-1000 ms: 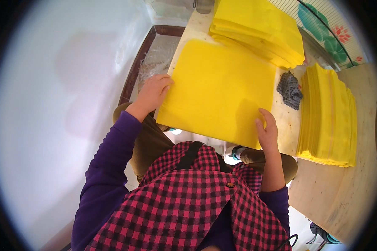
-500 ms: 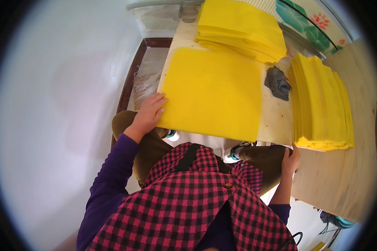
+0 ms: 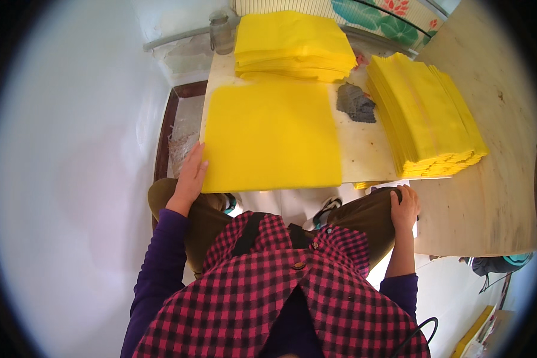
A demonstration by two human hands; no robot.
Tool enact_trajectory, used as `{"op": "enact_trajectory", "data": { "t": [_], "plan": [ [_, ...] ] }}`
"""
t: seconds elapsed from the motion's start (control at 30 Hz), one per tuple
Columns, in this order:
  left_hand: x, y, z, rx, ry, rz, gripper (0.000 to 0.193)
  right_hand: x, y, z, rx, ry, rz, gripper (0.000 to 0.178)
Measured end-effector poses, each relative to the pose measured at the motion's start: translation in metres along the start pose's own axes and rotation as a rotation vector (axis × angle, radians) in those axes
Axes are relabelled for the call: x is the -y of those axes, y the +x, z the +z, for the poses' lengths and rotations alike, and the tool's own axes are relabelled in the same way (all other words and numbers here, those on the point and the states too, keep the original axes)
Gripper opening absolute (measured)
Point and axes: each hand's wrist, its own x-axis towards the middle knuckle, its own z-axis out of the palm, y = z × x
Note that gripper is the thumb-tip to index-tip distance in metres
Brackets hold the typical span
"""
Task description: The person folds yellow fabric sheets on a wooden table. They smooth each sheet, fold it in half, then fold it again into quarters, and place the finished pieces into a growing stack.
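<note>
A flat, square pile of yellow cloth-like sheets point(image 3: 271, 134) lies on the wooden table in front of me, its near edge along the table's front. Against its left side, close to the near corner, my left hand point(image 3: 189, 179) rests with the fingers stretched out. My right hand point(image 3: 405, 206) is beside my right knee, just below the table's front edge; its fingers are a little bent and apart, and I see nothing in them. Right of the square pile lies a crumpled dark grey cloth point(image 3: 356, 102).
A thick yellow stack point(image 3: 295, 42) stands behind the square pile, and a tall folded yellow stack point(image 3: 426, 116) at the right. At the far left corner is a clear bottle point(image 3: 221, 36). A white wall point(image 3: 71, 149) closes the left; a wooden board point(image 3: 489, 203) extends on the right.
The view has turned, so the table's things appear farther left. My left fingers have moved from the top of the square pile's corner to its left side. My right hand stays near the knee.
</note>
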Motion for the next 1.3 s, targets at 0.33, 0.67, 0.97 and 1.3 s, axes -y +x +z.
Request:
{"op": "enact_trajectory", "data": {
  "t": [0.33, 0.67, 0.97, 1.3],
  "plan": [
    [0.017, 0.006, 0.027, -0.016, -0.233, -0.278, 0.05, 0.0, 0.003, 0.044, 0.061, 0.065, 0.051, 0.044],
    [0.014, 0.013, 0.018, 0.03, -0.163, -0.255, 0.048, -0.001, -0.011, 0.03, 0.115, 0.056, 0.053, 0.048],
    [-0.045, 0.047, 0.024, 0.014, 0.012, 0.023, 0.045, 0.007, -0.025, 0.026, 0.148, 0.022, -0.018, 0.045],
    [-0.121, 0.11, 0.121, 0.347, 0.146, 0.246, 0.05, 0.011, -0.025, 0.028, 0.123, 0.035, -0.038, 0.044]
  ]
}}
